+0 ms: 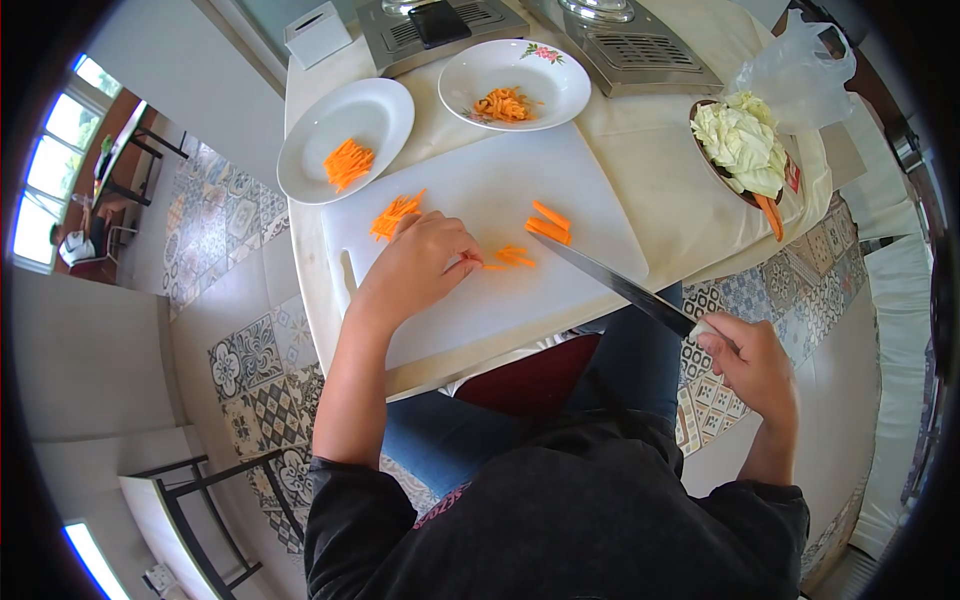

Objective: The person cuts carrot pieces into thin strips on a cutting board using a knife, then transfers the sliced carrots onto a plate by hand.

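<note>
My right hand (752,365) is wrapped round the handle of a kitchen knife (630,292). The blade's tip reaches a few thick carrot sticks (549,227) on the white cutting board (470,325). Over the board's left half, my left hand (425,262) has its fingers pinched together, with a thin carrot strip (490,267) showing at the fingertips. Just right of that hand lie more loose carrot strips (515,256). A pile of cut carrot strips (395,214) sits behind the left hand, partly covered by it.
Beyond the board stand a white plate (300,150) with carrot strips and a flowered plate (460,75) with carrot shreds. At right, a bowl of cabbage (740,145) has carrots (769,217) beside it, near a plastic bag (800,75). Stoves (650,55) and a tissue box (317,36) line the back.
</note>
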The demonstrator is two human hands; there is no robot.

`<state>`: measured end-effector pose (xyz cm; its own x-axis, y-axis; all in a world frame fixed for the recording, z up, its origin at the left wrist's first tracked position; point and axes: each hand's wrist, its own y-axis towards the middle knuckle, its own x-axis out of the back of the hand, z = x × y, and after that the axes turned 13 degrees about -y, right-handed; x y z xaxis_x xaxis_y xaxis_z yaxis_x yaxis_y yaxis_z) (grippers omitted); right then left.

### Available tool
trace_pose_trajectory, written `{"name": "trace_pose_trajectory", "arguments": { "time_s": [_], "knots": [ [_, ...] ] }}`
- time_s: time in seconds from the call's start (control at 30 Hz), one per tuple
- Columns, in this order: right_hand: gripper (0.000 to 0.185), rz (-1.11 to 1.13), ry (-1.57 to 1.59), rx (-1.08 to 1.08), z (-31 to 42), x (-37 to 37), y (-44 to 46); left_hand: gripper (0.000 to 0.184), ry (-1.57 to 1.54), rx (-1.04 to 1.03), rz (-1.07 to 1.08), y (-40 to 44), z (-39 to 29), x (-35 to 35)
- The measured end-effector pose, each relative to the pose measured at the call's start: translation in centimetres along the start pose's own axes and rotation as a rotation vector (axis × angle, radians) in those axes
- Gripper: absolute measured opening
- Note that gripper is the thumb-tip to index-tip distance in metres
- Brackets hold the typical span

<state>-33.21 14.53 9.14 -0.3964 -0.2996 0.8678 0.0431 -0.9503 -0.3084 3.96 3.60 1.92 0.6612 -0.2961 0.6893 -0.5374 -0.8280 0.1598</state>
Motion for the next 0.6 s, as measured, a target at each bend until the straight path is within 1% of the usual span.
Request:
{"name": "trace_pose_trajectory", "arguments": {
  "time_s": [0.13,0.27,0.33,0.43,0.53,0.6],
  "knots": [
    [0.022,0.013,0.036,0.031,-0.2,-0.6,0.1,0.013,0.008,-0.045,-0.041,0.3,-0.4,-0.6],
    [0.022,0.032,0.069,0.02,-0.5,-0.8,0.2,0.023,-0.044,-0.034,-0.069,0.6,-0.8,-1.6],
    [0.024,0.086,0.073,0.009,-0.6,-0.3,0.0,0.028,-0.052,-0.031,-0.056,0.7,-0.6,-2.1],
    [0.028,0.196,0.088,-0.036,-0.9,0.9,-0.6,0.035,-0.014,-0.098,-0.063,1.1,-0.8,-2.6],
    [0.032,0.257,0.107,-0.05,-1.7,1.2,-1.0,0.029,-0.041,-0.111,-0.095,1.4,-0.6,-3.4],
    [0.033,0.272,0.137,-0.051,-2.1,1.0,-1.3,0.022,-0.029,-0.118,-0.163,1.6,-0.6,-4.4]
  ]
}}
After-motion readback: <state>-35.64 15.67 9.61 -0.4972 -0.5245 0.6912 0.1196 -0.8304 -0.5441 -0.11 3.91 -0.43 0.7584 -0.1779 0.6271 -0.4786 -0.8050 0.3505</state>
